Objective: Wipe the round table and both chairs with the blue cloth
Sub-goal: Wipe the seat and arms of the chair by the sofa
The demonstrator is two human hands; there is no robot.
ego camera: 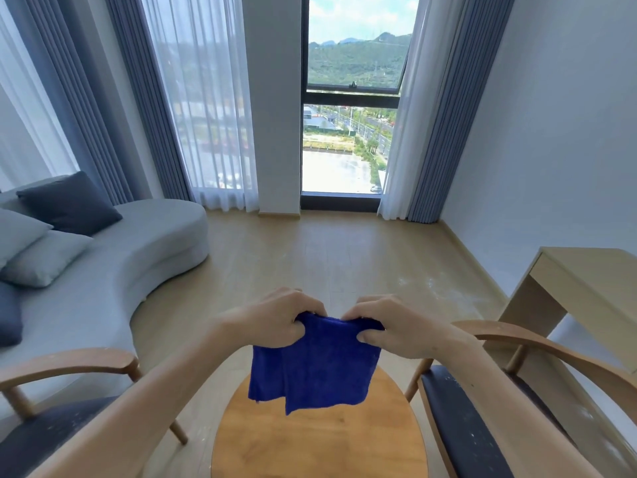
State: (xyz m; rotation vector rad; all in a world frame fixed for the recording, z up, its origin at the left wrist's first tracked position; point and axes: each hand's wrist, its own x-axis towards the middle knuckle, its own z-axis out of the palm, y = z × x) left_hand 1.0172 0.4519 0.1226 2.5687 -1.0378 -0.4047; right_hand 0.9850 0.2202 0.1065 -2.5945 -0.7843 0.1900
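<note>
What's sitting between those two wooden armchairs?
In the head view, the round table stands between the left chair and the right chair. Both hands hold the blue cloth above it.

The cloth (312, 363) hangs above the bench (319, 439). One chair (65, 384) stands left of it, another chair (517, 391) right. A sofa (113, 263) lies far left.
</note>
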